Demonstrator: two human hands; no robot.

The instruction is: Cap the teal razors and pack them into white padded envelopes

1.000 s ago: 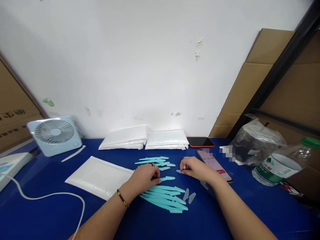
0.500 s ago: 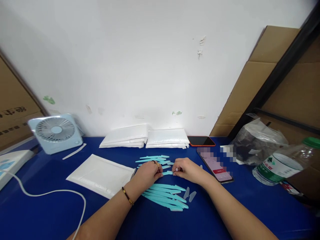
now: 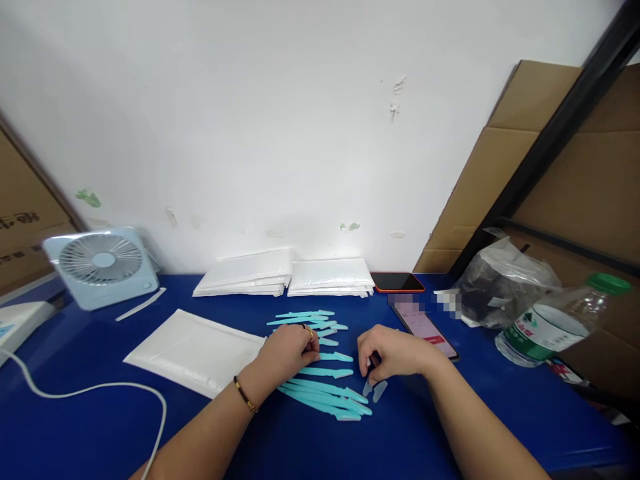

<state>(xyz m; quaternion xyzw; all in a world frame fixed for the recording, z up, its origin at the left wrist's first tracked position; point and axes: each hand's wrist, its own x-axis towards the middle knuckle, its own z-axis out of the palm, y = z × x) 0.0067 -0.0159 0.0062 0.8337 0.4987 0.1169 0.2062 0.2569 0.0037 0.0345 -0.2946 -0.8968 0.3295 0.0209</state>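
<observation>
The left hand (image 3: pixel 293 343) curls over teal eyebrow razors (image 3: pixel 327 373) on the surface (image 3: pixel 410 430), grip hidden; the right hand (image 3: pixel 390 351), narrowly pinched, contents unclear, reaches clear blade covers (image 3: pixel 380 391), best lifted singly.

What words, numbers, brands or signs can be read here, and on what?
"00", faintly, on the lit phone; the rest is blurred or masked.
Bottle: label characters too small to read.
Left cardboard box: dark characters, too blurred to read.
White device at the left edge: blue patch, nothing legible.
</observation>
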